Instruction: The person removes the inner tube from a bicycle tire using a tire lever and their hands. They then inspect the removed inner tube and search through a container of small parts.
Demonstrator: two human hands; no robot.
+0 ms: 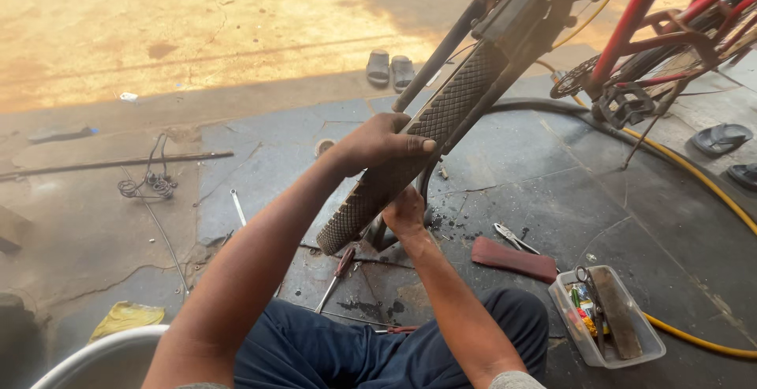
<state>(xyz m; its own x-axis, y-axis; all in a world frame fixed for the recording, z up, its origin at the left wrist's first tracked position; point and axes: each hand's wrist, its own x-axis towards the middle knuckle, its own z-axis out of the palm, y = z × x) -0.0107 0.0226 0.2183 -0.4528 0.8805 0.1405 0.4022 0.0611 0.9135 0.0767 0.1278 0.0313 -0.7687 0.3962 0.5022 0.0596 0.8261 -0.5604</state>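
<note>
A black knobbly bicycle tyre (453, 101) on its wheel runs slantwise from the upper right down to the floor in front of me. My left hand (384, 143) is wrapped over the tyre's tread about halfway along it. My right hand (404, 212) grips the wheel from underneath, near the tyre's lower end, with its fingers hidden behind the tyre. The wheel sits in the dark fork of a bicycle (520, 11) at the top.
A screwdriver (337, 272), pliers (512, 238) and a maroon rubber strip (514, 260) lie on the dark stone floor. A clear plastic box (607, 316) holds small tools. A yellow hose (694, 172), a red bicycle frame (639, 11), sandals (390, 67) and a white basin rim (95, 351) are around.
</note>
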